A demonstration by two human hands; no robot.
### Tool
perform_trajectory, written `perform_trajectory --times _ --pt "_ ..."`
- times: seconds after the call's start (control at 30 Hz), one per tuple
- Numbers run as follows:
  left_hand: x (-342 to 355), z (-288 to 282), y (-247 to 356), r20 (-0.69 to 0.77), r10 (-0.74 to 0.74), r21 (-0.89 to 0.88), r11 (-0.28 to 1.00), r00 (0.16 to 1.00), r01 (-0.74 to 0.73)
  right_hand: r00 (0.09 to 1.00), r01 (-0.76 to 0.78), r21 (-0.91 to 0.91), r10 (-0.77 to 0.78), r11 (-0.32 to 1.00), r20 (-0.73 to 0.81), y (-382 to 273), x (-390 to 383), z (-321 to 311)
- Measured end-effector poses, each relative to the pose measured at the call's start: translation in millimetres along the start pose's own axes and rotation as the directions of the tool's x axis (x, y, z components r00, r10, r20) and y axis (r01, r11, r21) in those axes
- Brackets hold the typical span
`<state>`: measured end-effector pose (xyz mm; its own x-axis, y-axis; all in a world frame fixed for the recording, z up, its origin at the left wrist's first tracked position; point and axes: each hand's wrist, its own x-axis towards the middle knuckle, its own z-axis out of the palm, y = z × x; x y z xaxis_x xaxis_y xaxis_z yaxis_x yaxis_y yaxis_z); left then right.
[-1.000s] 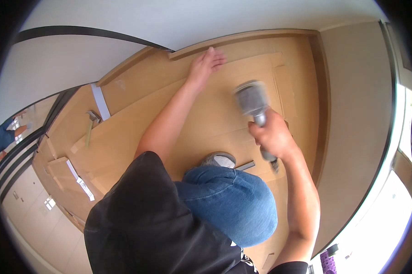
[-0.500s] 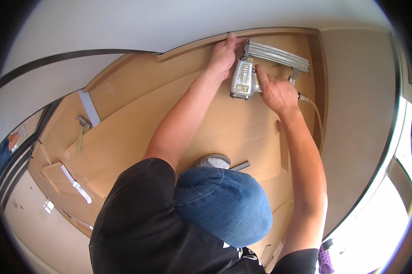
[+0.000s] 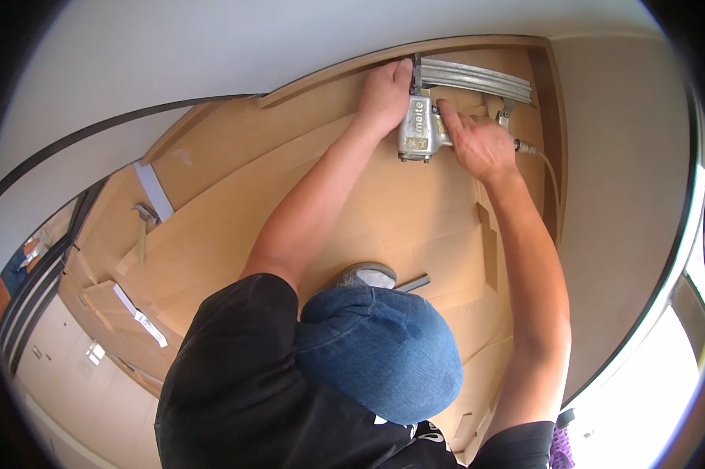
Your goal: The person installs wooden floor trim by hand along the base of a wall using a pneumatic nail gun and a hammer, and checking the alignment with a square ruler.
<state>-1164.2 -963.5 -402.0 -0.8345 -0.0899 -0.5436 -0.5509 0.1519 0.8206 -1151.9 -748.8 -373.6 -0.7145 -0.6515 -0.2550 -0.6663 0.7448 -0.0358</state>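
Observation:
My right hand (image 3: 483,144) is wrapped round the handle of a silver pneumatic nail gun (image 3: 419,129). Its long ridged magazine (image 3: 477,80) points right, and its nose meets the narrow wooden strip (image 3: 329,73) along the wall's foot. Fingers curled, my left hand (image 3: 385,98) presses close beside the nose at that strip. What it grips there is hidden. An air hose (image 3: 551,168) runs from the handle's end down the right side.
Brown cardboard sheets (image 3: 290,187) cover the floor. A hammer (image 3: 143,227) lies at the left near a pale strip (image 3: 155,191). My shoe (image 3: 368,275) stands by a short dark bar (image 3: 413,283). The right side is bounded by a grey panel (image 3: 626,172).
The nail gun has shifted slightly up in the picture, with its nose more upright. My left thumb, raised along the strip before, is now folded in beside the nose.

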Motion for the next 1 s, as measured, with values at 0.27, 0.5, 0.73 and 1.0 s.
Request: perform_trajectory --times 0.27,0.5,0.73,1.0 --pt "-35.2 -9.8 25.9 0.011 0.748 0.849 0.344 0.663 -0.402 0.999 0.025 0.018 -0.024 1.000 -0.029 2.0 3.8 -2.8" --pt "-34.8 -2.4 32.6 0.028 0.619 0.865 0.378 0.785 -0.329 1.000 0.019 0.058 -0.018 0.998 -0.019 10.2 5.0 9.3" --pt "-35.4 -2.6 27.8 0.064 0.688 0.880 0.303 0.723 -0.366 0.999 0.020 0.057 -0.018 0.998 -0.046 11.5 4.5 6.7" --pt "-36.6 -6.6 31.3 0.077 0.643 0.871 0.328 0.762 -0.365 0.996 -0.005 0.035 0.002 0.999 0.084 12.1 2.9 2.3"
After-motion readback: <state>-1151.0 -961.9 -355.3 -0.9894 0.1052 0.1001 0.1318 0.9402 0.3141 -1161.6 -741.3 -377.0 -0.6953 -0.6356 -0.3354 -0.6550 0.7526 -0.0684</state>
